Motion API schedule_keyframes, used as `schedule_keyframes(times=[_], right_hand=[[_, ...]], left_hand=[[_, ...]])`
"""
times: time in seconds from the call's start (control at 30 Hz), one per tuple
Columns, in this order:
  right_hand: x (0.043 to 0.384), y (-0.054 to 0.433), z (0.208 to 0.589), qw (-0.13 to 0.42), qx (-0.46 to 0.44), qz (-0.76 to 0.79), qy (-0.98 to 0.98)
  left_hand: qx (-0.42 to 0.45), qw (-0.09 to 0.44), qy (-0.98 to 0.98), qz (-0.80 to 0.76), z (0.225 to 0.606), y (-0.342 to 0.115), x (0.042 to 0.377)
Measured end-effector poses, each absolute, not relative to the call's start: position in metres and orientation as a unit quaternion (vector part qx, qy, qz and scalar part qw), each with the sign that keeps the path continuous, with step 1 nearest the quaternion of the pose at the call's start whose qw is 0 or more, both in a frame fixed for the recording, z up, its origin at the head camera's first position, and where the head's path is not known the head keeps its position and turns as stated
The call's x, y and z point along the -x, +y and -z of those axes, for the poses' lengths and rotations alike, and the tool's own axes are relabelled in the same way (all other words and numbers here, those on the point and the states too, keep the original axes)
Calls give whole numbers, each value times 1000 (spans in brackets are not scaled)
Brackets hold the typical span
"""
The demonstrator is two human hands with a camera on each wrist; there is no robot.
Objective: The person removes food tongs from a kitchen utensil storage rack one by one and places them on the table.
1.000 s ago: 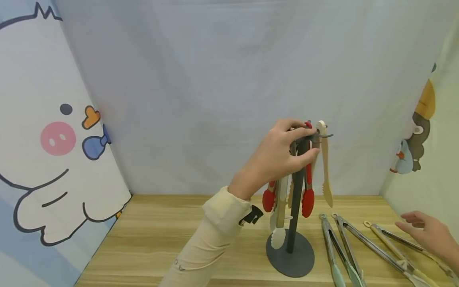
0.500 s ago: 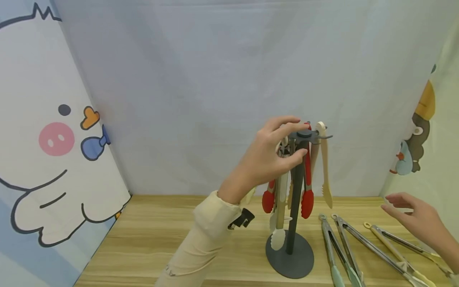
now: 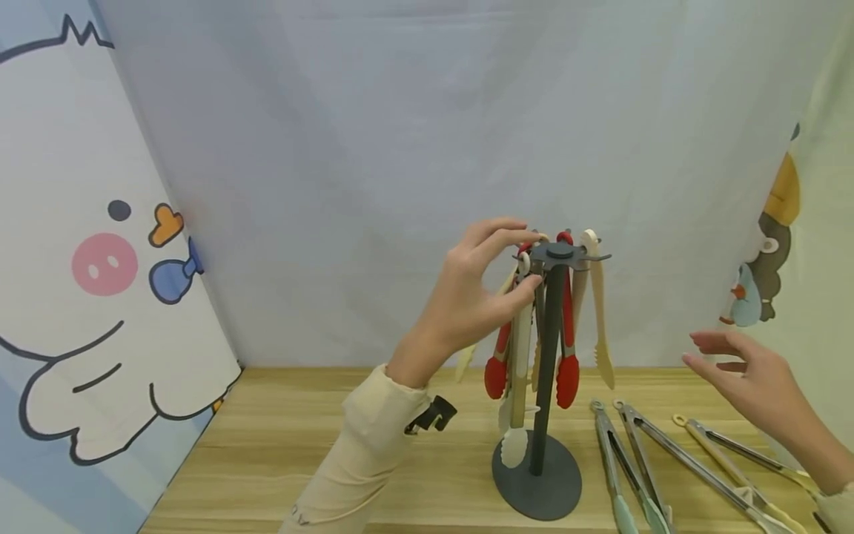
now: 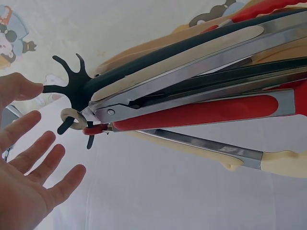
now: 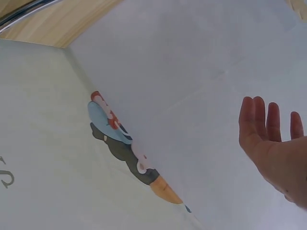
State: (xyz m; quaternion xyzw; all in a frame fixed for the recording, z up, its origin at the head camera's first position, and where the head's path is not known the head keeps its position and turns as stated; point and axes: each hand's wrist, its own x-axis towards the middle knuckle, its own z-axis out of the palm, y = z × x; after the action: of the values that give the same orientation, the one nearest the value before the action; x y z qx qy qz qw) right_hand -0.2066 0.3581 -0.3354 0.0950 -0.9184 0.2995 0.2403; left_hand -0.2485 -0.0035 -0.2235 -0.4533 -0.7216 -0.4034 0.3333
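Note:
A dark metal stand [image 3: 545, 386] with curved hooks at its top holds several hanging tongs. Among them are red-tipped tongs [image 3: 568, 374], white-tipped tongs [image 3: 514, 447] and beige tongs [image 3: 600, 319]. Just left of the hooks is my left hand [image 3: 460, 293], thumb and fingers spread and holding nothing. In the left wrist view its thumb tip is right at one hook's end, and the ring of the white-handled tongs [image 4: 182, 72] hangs on a hook beside the fingers. My right hand [image 3: 754, 378] hovers above the right side of the table, bare, fingers loosely bent.
Several tongs lie on the wooden table right of the stand: mint-tipped tongs [image 3: 622, 467], long metal tongs [image 3: 700, 463] and cream-tipped tongs [image 3: 730, 463]. The stand's round base [image 3: 537, 493] rests on the table [image 3: 300, 430]. A pale curtain [image 3: 373, 185] closes off the back.
My left hand has drawn back leftward from the stand's top, uncovering the hooks and hanging tongs. My right hand has moved up and left above the lying tongs.

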Motion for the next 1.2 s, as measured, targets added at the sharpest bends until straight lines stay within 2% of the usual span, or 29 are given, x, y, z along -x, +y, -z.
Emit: schedule_keyframes(times=[0.3,0.83,1.2], right_hand=[[202,319,309,295,-133,-342,-882],[196,266,257,362,-258,-357,-821],[204,242,237,387,-309,-311,-811]], left_hand=[[445,341,-721,408,228,-9,247],[410,291,-734,456,239,-13,242],[390,256,-741,483,247,-15,243]])
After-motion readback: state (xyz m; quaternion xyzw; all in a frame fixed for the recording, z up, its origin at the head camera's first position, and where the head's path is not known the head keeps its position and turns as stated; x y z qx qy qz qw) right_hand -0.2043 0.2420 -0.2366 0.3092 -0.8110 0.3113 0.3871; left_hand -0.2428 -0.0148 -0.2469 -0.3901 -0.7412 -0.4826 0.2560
